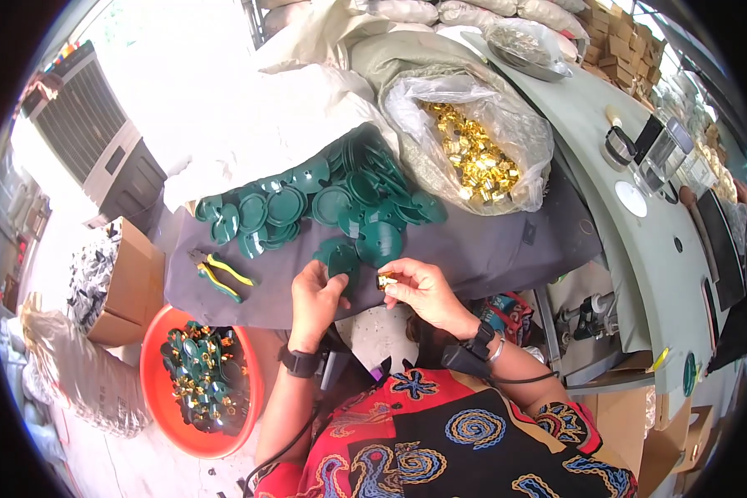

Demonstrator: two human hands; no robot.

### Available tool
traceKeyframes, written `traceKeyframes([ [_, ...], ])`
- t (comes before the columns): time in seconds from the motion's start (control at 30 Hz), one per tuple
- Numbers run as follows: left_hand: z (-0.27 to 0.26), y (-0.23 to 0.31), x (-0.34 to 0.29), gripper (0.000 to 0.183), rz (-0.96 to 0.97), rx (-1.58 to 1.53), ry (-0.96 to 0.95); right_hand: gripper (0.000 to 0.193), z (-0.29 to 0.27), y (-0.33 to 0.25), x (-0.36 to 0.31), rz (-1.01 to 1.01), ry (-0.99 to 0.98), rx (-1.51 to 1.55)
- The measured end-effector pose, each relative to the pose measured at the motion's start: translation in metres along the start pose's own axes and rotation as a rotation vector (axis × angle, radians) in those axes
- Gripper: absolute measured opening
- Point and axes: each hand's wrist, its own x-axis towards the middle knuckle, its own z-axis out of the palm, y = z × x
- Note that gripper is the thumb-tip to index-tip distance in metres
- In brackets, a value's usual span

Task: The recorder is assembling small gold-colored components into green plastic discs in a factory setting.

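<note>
Between the thumb and fingers of my left hand (315,297) is a dark green plastic disc (340,259), held upright near the front edge of the dark cloth-covered table (490,249). My right hand (427,292), just beside it, pinches a small gold metal clip (385,280). The clip and the disc are a short way apart. Beyond my hands, a heap of green discs (282,206) spills from a white sack (307,124). Behind my right hand, an opened sack with a clear liner (523,124) holds many gold clips (477,162).
Pliers with yellow-green handles (220,274) lie at the table's left. An orange tub (153,398) of green discs with gold clips stands on the floor at lower left, near a cardboard box (129,286). At right, a grey-green table (631,199) carries a glass jug (664,153).
</note>
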Motion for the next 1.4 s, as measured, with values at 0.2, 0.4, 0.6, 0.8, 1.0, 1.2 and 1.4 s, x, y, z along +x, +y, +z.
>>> traceKeyframes([
  [0.2,0.017,0.016,-0.034,0.015,-0.032,-0.223,-0.151,0.023,0.005,-0.013,-0.009,0.004,-0.03,0.096],
  [0.4,0.02,0.024,-0.043,0.012,-0.144,-0.383,-0.233,0.021,0.006,-0.017,-0.016,-0.035,-0.057,0.016],
  [0.6,0.026,0.029,-0.053,0.013,-0.113,-0.213,-0.234,0.024,0.007,-0.03,-0.018,-0.178,-0.098,-0.352],
  [0.8,0.032,0.025,-0.059,0.015,0.234,0.199,-0.153,0.019,0.008,-0.036,-0.016,-0.42,-0.113,-0.767],
  [1.0,0.033,0.017,-0.06,0.023,0.743,0.729,-0.133,0.016,0.016,-0.036,-0.022,0.102,-0.073,-0.106],
  [1.2,-0.017,-0.005,-0.054,0.008,0.376,0.328,0.072,0.029,0.018,-0.035,-0.009,0.09,-0.136,-0.14],
  [1.4,-0.18,-0.003,-0.078,0.017,0.218,0.082,0.671,0.023,-0.091,-0.052,0.031,-0.266,0.504,-1.042],
])
